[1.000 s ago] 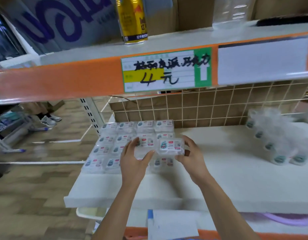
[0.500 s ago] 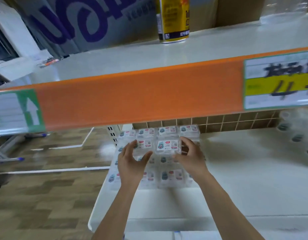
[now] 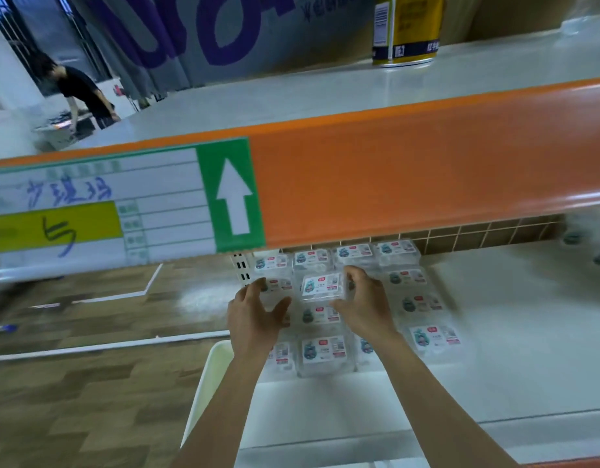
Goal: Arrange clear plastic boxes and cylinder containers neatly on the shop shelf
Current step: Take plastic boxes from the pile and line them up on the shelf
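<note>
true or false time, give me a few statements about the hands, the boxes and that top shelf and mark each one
1. The right hand grips a clear box. True.
2. The yellow can stands among the labelled boxes on the lower shelf. False: it stands on the upper shelf.
3. The white arrow on the green label points up. True.
4. The left hand grips a second box. False: it is open with fingers spread and grips nothing.
5. The labelled boxes lie in rows at the left end of the lower shelf. True.
</note>
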